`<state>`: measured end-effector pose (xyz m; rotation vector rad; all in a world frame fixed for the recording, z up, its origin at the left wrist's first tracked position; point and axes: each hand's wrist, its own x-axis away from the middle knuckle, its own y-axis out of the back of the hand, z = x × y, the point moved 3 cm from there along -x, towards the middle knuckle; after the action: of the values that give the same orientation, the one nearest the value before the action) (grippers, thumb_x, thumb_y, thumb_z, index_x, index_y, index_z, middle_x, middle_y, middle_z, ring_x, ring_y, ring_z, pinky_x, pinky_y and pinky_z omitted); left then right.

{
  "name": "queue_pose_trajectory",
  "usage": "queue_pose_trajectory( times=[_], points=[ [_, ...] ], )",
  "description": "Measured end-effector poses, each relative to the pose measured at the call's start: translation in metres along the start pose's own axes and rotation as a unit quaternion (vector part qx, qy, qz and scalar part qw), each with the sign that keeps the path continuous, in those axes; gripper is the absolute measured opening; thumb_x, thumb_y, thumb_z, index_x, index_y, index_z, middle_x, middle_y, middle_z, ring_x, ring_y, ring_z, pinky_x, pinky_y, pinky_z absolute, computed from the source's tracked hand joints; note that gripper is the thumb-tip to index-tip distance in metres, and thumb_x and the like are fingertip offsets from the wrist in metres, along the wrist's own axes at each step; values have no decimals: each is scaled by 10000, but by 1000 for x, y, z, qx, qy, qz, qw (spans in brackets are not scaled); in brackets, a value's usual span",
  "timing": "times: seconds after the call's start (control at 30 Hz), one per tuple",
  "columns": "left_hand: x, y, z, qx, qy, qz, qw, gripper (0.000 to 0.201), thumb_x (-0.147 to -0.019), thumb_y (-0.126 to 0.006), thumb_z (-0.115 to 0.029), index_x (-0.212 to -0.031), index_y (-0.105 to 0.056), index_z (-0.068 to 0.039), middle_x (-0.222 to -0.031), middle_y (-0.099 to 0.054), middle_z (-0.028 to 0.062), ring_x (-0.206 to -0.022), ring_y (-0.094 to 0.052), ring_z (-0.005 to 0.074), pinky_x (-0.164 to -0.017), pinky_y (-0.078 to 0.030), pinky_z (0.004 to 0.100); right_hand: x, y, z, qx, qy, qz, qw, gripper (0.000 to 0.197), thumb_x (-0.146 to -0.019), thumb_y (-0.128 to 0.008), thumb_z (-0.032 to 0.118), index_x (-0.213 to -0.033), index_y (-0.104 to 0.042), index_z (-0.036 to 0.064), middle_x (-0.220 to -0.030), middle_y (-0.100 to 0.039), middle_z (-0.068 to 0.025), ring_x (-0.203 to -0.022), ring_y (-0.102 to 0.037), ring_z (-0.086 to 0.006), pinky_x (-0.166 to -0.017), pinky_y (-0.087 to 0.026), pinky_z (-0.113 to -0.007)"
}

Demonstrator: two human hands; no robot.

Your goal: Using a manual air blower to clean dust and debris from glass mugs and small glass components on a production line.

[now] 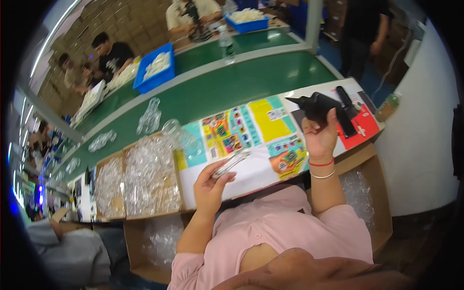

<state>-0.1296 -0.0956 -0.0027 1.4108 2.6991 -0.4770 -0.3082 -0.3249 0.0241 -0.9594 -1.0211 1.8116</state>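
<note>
My left hand (210, 186) is closed around a slim clear plastic piece (234, 162), held over the white part of the printed table sheet (251, 173). Further right, my raised right hand (321, 140) has its fingers bent together at the lower edge of a black, floppy-looking piece (316, 107) with a pointed left end. Its exact kind does not show. Beside it, a small black object (343, 96) lies on the red and white end of the table. Left of my left hand, clear plastic shells (182, 137) rest partly on the sheet.
Cardboard trays (181, 189) full of clear plastic pieces stand at the left. Open boxes (382, 193) with clear plastic sit below the table edge. Beyond runs a green conveyor (270, 79) with loose clear pieces, a bottle (225, 44) and a blue bin (169, 72). Several people work nearby.
</note>
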Motion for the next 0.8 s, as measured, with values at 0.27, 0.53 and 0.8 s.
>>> queue_pose_trajectory(
  times=[0.27, 0.53, 0.8],
  points=[
    [10, -16, -10, 11, -85, 15, 996, 334, -726, -603, 127, -988, -431, 12, -1101, -533, 263, -953, -589, 237, -826, -498, 316, 45, -59, -30, 142, 25, 20, 989, 267, -839, -560, 279, -969, -514, 50, -879, -551, -55, -689, -551, -145, -631, -468, -246],
    [23, -7, -13, 32, -105, 31, 993, 327, -728, -614, 127, -987, -445, 18, -1141, -508, 257, -1041, -544, 231, -867, -478, 304, 80, -72, -35, 421, 143, 205, 872, 480, -800, -580, 394, -972, -461, -38, -814, -498, -88, -706, -531, -156, -648, -453, -260],
    [29, -6, -15, 34, -99, 24, 994, 386, -677, -651, 136, -970, -452, -15, -1133, -517, 245, -1035, -549, 223, -828, -491, 274, 88, -68, -38, 397, 64, 223, 888, 372, -807, -630, 276, -973, -543, -45, -898, -566, -84, -778, -531, -134, -701, -434, -251]
  ],
)
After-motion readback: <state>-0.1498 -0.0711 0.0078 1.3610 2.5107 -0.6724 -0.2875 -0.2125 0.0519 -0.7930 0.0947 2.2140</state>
